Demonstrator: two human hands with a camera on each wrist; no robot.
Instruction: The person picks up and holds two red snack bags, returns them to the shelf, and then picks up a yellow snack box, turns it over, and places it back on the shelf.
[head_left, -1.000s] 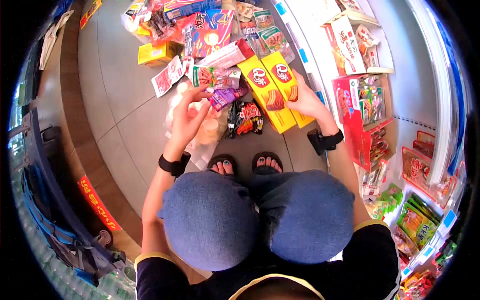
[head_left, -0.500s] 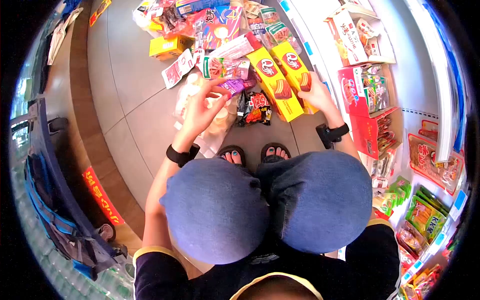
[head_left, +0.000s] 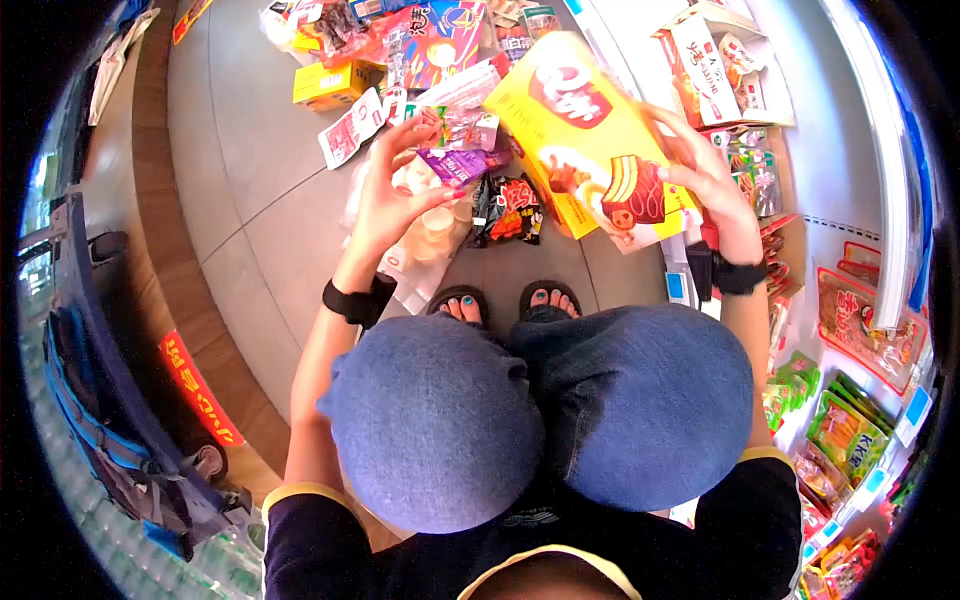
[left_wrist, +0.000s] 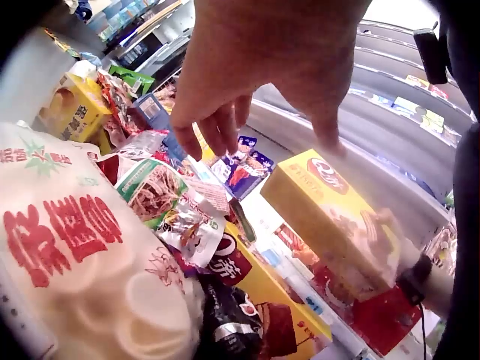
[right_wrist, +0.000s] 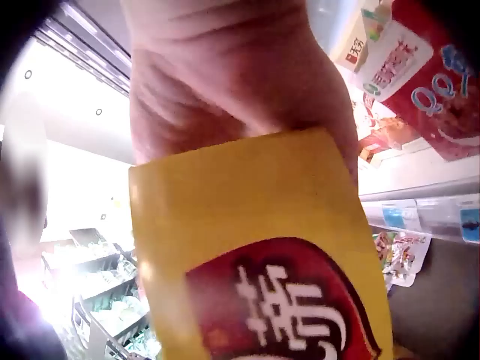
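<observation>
Over the tiled floor [head_left: 530,272], your right hand [head_left: 708,180] grips a yellow box [head_left: 590,125] above a second yellow box [left_wrist: 277,289]. Your left hand [head_left: 380,205] holds nothing, its fingers loosely bent over a clear bag [left_wrist: 67,232]; a black packet [head_left: 508,212] lies between that bag and the second yellow box.

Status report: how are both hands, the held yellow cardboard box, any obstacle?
Right hand holds yellow rectangular cardboard box off grey tiled floor. Left hand empty. Possible obstruction: colourful plastic snack packets crowding floor.
</observation>
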